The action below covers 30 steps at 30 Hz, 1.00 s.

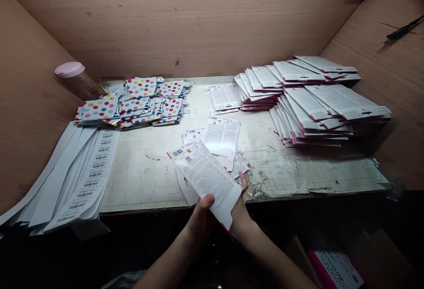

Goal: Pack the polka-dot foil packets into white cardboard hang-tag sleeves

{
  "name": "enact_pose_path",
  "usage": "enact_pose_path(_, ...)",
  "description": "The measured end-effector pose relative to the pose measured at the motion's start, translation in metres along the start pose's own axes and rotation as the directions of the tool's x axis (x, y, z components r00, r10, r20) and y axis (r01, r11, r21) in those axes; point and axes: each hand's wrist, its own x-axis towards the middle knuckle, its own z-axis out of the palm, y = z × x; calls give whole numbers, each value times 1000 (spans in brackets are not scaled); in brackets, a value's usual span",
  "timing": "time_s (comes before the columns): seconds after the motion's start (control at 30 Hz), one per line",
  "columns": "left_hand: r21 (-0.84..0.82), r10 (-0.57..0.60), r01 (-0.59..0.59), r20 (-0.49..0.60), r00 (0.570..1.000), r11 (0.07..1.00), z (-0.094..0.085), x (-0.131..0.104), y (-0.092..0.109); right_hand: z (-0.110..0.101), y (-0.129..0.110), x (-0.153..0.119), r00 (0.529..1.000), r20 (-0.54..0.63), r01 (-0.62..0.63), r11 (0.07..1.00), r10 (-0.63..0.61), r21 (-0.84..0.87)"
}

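Observation:
A white printed packet (207, 176) with a barcode and pink edges is tilted over the table's front edge. My left hand (202, 216) is closed on its lower left side, the thumb lying on the printed face. Beneath and beside the packet's lower right end is my right hand (241, 207), one finger showing past the edge; the rest of its fingers are hidden, so its hold cannot be made out. Just behind the held packet, more white printed packets (222, 136) lie loosely overlapped on the table.
Polka-dot pouches (135, 103) are piled at the back left, near a pink-lidded container (77, 79). Barcode label sheets (89, 178) overhang the left front edge. Large stacks of white packets (318, 103) stand at the right. Wooden panels (198, 24) enclose the table (139, 169).

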Motion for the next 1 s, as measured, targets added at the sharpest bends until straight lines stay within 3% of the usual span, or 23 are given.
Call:
enact_pose_path(0.07, -29, -7, 3, -137, 991, 1000, -3, 1, 5, -8, 5, 5, 988, 64, 153, 965, -142, -214)
enact_pose_path(0.17, -33, 125, -141, -303, 945, 989, -11, 8, 27, -18, 4, 1, 884, 188, 465, 764, -428, -448)
enact_pose_path(0.27, -39, 338, -352, -199, 920, 935, -19, 16, 48, -15, 2, -5, 775, 207, 606, 608, -597, -514)
enact_pose_path(0.37, -53, 377, -381, -71, 924, 923, -22, 24, 54, -6, 7, -1, 744, 194, 620, 552, -640, -557)
enact_pose_path(0.5, 112, 374, -358, -183, 909, 927, -23, 34, 55, -8, 15, 8, 800, 139, 518, 555, -584, -650)
enact_pose_path(0.6, 242, 307, -235, -325, 895, 941, -33, 41, 69, -32, 6, -2, 841, 249, 525, 610, -481, -594)
enact_pose_path(0.67, 285, 309, -209, -374, 874, 935, -42, 46, 83, -53, -6, -12, 835, 312, 549, 656, -453, -517)
enact_pose_path(0.7, 305, 313, -203, -375, 873, 931, -47, 49, 89, -61, -11, -17, 848, 266, 529, 692, -459, -491)
enact_pose_path(0.77, 345, 297, -178, -331, 896, 922, -52, 55, 96, -72, -14, -20, 905, 22, 388, 805, -424, -449)
enact_pose_path(0.83, 394, 268, -150, -264, 926, 907, -52, 61, 94, -70, -6, -15, 951, -208, 153, 934, -227, -323)
enact_pose_path(0.87, 440, 291, -162, -242, 926, 883, -50, 65, 91, -66, 1, -10, 959, -261, 45, 972, -106, -231)
enact_pose_path(0.93, 618, 453, -234, -223, 863, 751, -47, 69, 82, -52, 17, 0, 961, -271, -83, 994, 60, -72)
enact_pose_path(0.97, 750, 574, -261, -188, 797, 608, -46, 69, 76, -45, 24, 4, 953, -284, -116, 993, 102, -32)
enact_pose_path(1.0, 877, 674, -255, -100, 732, 408, -46, 67, 69, -39, 31, 6, 946, -303, -133, 990, 116, -37)
